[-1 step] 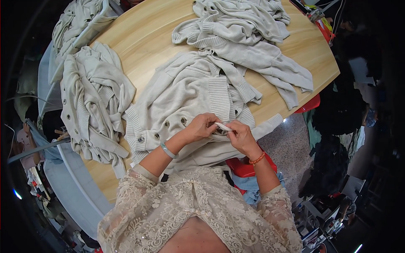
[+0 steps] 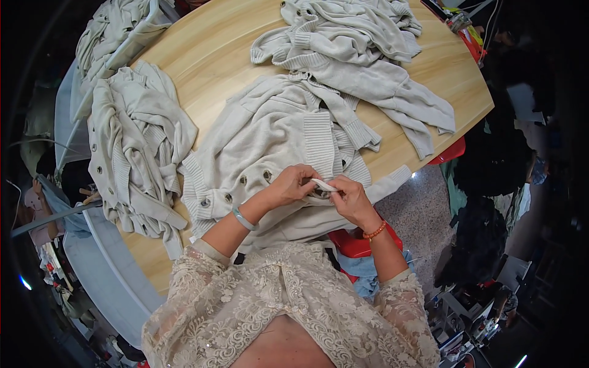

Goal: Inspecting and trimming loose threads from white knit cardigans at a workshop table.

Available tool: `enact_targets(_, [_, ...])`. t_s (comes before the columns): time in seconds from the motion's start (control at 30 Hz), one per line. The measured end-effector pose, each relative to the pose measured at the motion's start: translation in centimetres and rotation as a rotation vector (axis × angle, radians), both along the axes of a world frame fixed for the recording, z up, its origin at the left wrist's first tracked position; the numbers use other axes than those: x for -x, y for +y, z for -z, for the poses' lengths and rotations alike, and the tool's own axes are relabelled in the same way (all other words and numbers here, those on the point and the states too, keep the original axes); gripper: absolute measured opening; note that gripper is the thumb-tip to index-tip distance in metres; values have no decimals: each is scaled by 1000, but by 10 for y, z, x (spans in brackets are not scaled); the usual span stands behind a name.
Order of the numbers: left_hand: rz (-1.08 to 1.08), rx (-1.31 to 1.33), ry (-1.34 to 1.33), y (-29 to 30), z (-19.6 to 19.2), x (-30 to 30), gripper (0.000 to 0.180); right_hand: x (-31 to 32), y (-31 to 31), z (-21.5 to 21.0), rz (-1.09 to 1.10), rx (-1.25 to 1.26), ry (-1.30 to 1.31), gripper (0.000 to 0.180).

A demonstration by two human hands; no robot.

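A pale wood-grain tabletop (image 2: 211, 37) carries cream-coloured knitwear. A button-front cardigan (image 2: 264, 135) lies spread and rumpled across its near middle, spilling over the near edge. Close beside it, along the left edge, lies a second crumpled cardigan (image 2: 132, 141). A heap of knit garments (image 2: 350, 55) covers the far right part, sleeves trailing toward the right edge.
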State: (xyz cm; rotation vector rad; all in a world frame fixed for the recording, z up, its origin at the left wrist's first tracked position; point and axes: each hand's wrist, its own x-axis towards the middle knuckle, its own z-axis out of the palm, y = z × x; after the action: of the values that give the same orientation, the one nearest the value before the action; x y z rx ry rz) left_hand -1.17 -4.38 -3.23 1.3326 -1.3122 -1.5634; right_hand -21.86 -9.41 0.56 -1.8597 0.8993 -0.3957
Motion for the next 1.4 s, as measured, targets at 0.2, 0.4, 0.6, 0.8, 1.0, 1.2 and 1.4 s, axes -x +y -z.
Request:
enact_targets(0.2, [-62, 320, -163, 15, -23, -8, 31, 0, 7, -20, 68, -614, -176, 14])
enact_targets(0.4, [-67, 471, -707, 61, -17, -47, 68, 4, 5, -70, 201, -636, -509, 14])
enact_targets(0.6, [-520, 103, -292, 76, -14, -88, 41, 13, -16, -87, 216, -138, -280, 43])
enact_targets(0.8, [-199, 571, 66, 63, -128, -20, 48, -53, 14, -80, -164, 338, -69, 85])
enact_targets(1.0, [-20, 885, -112, 53, -164, -40, 65, -57, 15, -115, -135, -81, -305, 32])
enact_targets(1.2, [153, 609, -115, 44, -105, -55, 118, -83, 23, -117, 86, -289, -520, 24])
enact_targets(1.4, [238, 132, 446, 57, -118, -10, 99, -35, -2, -78, 456, -652, -672, 22])
